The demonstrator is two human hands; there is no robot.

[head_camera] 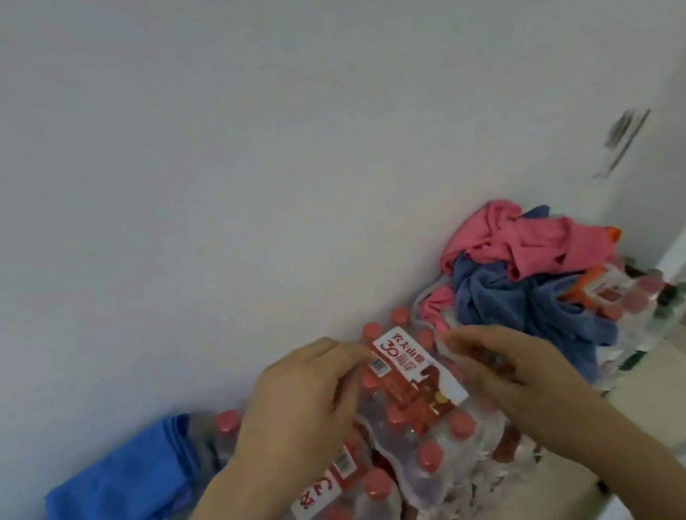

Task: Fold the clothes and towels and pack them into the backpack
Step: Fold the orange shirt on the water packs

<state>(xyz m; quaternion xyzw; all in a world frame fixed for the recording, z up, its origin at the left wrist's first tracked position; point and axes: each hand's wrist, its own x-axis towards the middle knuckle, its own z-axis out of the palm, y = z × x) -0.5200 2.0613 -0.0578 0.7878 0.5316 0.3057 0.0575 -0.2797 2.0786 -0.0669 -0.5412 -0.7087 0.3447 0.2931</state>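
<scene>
"Nearest the camera, what do the hands hold?"
"Nothing plainly. The left hand curls over the bottle packs with its fingertips hidden, so its grip cannot be told. The right hand lies loose and relaxed beside it."
"And the step?"
"Likely between items. A folded blue cloth lies left, and the unfolded pile of clothes sits far right against the wall. Next calls for a reach right across the pack tops, short of their right edge. No backpack is made out."
</scene>
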